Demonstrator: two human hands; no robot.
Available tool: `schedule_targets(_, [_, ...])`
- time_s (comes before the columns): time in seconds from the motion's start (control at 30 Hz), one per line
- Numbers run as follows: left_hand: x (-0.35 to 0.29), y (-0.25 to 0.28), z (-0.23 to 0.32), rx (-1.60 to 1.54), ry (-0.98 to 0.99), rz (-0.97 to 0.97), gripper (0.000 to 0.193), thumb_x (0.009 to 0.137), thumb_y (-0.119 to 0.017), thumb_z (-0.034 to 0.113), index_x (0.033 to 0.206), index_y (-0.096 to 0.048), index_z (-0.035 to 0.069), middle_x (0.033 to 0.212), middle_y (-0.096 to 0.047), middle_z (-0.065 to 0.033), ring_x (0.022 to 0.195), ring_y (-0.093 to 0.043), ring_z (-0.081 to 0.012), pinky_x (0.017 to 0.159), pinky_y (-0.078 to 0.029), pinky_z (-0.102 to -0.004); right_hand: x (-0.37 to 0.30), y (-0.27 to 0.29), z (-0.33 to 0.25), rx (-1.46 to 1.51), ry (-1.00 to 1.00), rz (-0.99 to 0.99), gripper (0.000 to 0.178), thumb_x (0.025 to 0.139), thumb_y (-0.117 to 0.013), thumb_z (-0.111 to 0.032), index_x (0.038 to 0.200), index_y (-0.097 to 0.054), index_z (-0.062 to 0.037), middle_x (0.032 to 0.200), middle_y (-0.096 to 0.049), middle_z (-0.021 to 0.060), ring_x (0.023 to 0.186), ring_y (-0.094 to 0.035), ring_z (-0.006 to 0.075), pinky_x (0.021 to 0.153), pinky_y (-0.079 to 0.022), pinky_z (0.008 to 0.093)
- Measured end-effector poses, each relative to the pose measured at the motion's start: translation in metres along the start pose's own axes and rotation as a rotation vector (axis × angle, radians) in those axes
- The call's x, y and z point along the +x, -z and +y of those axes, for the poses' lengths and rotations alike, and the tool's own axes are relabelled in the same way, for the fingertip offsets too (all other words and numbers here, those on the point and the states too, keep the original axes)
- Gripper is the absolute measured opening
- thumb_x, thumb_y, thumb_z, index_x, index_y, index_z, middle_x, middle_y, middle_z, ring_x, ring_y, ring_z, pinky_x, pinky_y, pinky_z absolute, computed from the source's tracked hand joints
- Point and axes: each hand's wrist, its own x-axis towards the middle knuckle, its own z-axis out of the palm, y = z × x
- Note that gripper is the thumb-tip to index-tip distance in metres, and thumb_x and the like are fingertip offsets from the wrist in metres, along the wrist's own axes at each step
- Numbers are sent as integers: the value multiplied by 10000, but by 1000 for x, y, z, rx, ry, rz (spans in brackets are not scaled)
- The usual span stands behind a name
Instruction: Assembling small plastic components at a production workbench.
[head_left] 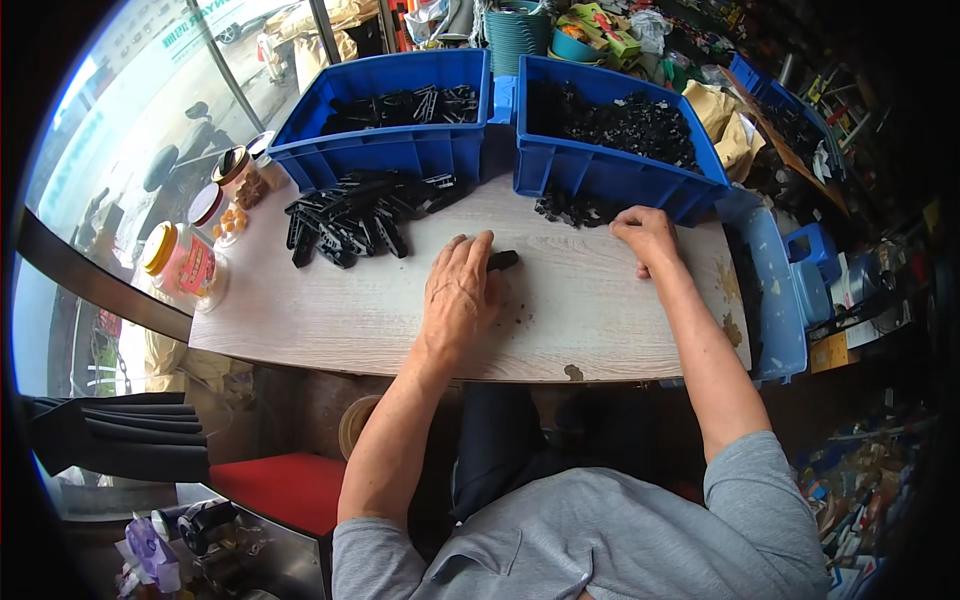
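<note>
My left hand (460,288) lies over the middle of the table, closed round a long black plastic part. Only the end of that black plastic part (504,260) sticks out past my fingers; the rest is hidden under the hand. At the right, my right hand (648,240) has its fingers drawn together, and whatever they may pinch is too small to make out. Beside it is a small heap of tiny black pieces (570,209). A larger pile of long black plastic parts (350,218) spreads out beyond my left hand.
Two blue bins stand along the far edge: the left bin (380,155) holds long black parts, the right bin (620,188) small black pieces. Lidded jars (182,262) line the left edge. A light blue tub (783,300) is right of the table (610,330). Dark crumbs dot the tabletop.
</note>
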Motion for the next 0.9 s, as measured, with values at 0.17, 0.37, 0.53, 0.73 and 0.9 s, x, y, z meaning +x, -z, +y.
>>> schedule_targets(0.17, [-3, 6, 16, -93, -27, 227, 405, 777, -687, -20, 1170, -588, 11, 1063, -651, -167, 1045, -601, -365, 911, -487, -387, 7, 7, 22, 129, -36, -3, 230, 821, -719, -223, 958, -693, -41, 623, -597, 49, 382, -484, 128, 361, -460, 298])
schedule_targets(0.37, [-31, -16, 74, -527, 182, 109, 235, 832, -676, -12, 1064, -658, 13, 955, -666, -126, 762, -642, -225, 664, -519, -306, -16, 19, 19, 384, -180, -127, 190, 843, -699, -217, 893, -634, -46, 488, -456, 10, 374, -490, 149, 407, -505, 357])
schedule_targets(0.53, [-14, -40, 103, -697, 332, 87, 292, 864, -641, 63, 1152, -627, 17, 1211, -600, -204, 996, -635, -378, 856, -521, -411, -44, 12, 26, 572, -207, -289, 184, 856, -682, -229, 837, -588, -73, 432, -413, 8, 377, -511, 177, 456, -539, 403])
schedule_targets(0.73, [1, -64, 100, -622, 233, 143, 231, 877, -651, 82, 1098, -649, 12, 1114, -652, -185, 920, -667, -320, 790, -530, -374, -70, -8, 20, 701, -54, -482, 175, 874, -647, -220, 788, -598, -76, 475, -456, -3, 371, -426, 120, 405, -479, 334])
schedule_targets(0.9, [2, -61, 96, -937, 370, 28, 143, 931, -636, 89, 1002, -651, -34, 900, -709, -114, 795, -672, -146, 715, -545, -297, -76, -13, 22, 723, -22, -463, 217, 896, -629, -276, 825, -621, -71, 477, -470, 2, 380, -454, 121, 392, -426, 287])
